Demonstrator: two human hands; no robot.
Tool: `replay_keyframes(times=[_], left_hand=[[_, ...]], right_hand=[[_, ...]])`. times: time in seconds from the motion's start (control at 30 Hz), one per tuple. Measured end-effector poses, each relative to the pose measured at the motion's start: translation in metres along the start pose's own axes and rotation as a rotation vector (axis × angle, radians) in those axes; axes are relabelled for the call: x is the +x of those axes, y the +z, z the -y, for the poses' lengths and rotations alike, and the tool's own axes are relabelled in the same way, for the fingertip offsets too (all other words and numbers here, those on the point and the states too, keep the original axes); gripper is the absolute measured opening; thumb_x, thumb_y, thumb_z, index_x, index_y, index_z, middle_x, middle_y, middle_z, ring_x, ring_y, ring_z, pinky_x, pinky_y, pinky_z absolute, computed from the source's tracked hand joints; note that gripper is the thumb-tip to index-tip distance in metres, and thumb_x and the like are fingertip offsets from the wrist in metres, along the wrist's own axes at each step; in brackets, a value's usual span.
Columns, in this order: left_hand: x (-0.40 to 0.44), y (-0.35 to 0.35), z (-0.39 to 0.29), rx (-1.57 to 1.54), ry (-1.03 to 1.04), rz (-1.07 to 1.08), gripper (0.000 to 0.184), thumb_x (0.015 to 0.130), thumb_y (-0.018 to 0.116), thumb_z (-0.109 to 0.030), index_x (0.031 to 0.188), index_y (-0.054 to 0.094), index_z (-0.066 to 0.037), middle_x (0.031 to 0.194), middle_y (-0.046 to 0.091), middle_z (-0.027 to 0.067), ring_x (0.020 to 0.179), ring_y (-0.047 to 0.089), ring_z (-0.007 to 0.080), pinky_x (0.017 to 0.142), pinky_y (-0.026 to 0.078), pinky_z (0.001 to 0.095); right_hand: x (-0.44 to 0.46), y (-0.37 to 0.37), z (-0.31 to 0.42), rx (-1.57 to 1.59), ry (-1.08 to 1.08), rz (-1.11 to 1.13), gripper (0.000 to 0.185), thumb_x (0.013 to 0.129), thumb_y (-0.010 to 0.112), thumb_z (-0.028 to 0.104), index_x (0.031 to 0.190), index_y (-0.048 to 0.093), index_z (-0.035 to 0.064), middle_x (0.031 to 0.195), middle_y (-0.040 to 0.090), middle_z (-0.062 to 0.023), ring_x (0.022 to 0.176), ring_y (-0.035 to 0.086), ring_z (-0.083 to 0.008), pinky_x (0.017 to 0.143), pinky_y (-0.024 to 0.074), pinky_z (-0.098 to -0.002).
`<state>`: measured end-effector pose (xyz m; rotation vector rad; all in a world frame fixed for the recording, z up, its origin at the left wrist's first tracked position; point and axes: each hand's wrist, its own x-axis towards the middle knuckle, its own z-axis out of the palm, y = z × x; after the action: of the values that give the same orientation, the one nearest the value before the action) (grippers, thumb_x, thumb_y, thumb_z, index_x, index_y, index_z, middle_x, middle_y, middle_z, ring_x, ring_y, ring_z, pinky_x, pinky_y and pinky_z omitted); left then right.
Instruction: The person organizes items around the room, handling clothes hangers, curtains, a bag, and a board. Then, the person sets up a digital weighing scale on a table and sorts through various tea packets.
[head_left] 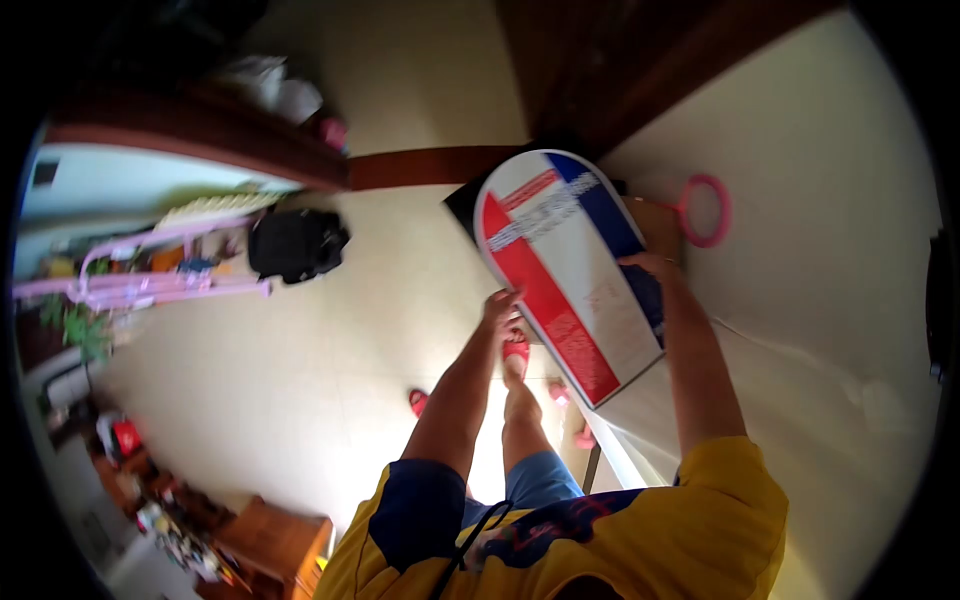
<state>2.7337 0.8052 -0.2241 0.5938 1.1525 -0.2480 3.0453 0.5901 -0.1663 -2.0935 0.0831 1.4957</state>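
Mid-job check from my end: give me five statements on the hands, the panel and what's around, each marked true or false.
1. The left hand is at the red-banded side of the round-topped panel. True.
2. The right hand is clear of the panel. False: its fingers are on the blue band.
3. Floor shows between the black bag and the panel. True.
4. The pink ring appears left of the panel. False: it's to the right.
5. The wearer's sleeves are yellow and dark blue. True.
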Motion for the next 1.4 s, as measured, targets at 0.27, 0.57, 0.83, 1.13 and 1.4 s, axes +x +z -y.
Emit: replay_keyframes(times=[0.27,0.57,0.83,1.13,1.4], left_hand=[[-0.112,0.023,-0.072,-0.045,0.065,-0.096,0.043,0.068,0.08,-0.015,0.093,0.046,-0.006,0.085,0.061,0.0088,0.072,0.061,0.0208,0.061,0.051,0.0362],[-0.229,-0.005,-0.073,-0.151,0.351,-0.074,0.043,0.066,0.078,-0.003,0.09,0.042,-0.005,0.082,0.062,0.0124,0.062,0.059,0.0184,0.052,0.049,0.0303],[-0.439,-0.091,-0.097,-0.135,0.754,0.17,0.047,0.065,0.074,0.009,0.09,0.038,-0.007,0.085,0.062,0.0123,0.076,0.064,0.0192,0.068,0.051,0.0283],[-0.689,-0.262,-0.083,0.156,1.076,0.243,0.046,0.064,0.073,0.011,0.101,0.05,-0.003,0.094,0.062,0.009,0.087,0.062,0.0167,0.078,0.051,0.0298],[-0.831,-0.418,-0.066,0.546,1.217,-0.029,0.057,0.058,0.076,0.006,0.108,0.051,0.001,0.105,0.064,0.0136,0.095,0.062,0.0216,0.084,0.049,0.0326]], right_hand=[[-0.04,0.039,0.034,0.212,0.135,0.07,0.066,0.068,0.083,0.032,0.121,0.059,0.0006,0.111,0.065,-0.0136,0.096,0.063,-0.0248,0.089,0.0481,-0.0344],[-0.173,0.069,0.067,-0.075,0.012,0.054,0.079,0.072,0.074,0.052,0.129,0.054,0.0018,0.133,0.053,-0.0109,0.121,0.047,-0.0252,0.102,0.0314,-0.0357],[-0.334,0.163,0.089,0.328,-0.321,0.154,0.053,0.079,0.073,0.04,0.113,0.058,0.0029,0.099,0.066,-0.0076,0.095,0.061,-0.0178,0.08,0.0499,-0.0419],[-0.541,0.339,0.107,0.473,-0.589,0.195,0.049,0.082,0.072,0.015,0.124,0.048,0.0088,0.11,0.061,-0.0054,0.096,0.063,-0.0232,0.079,0.0525,-0.0515],[-0.662,0.48,0.142,-0.106,-0.645,0.005,0.056,0.065,0.086,0.013,0.113,0.059,0.0028,0.108,0.065,-0.007,0.097,0.063,-0.0199,0.082,0.0534,-0.036]])
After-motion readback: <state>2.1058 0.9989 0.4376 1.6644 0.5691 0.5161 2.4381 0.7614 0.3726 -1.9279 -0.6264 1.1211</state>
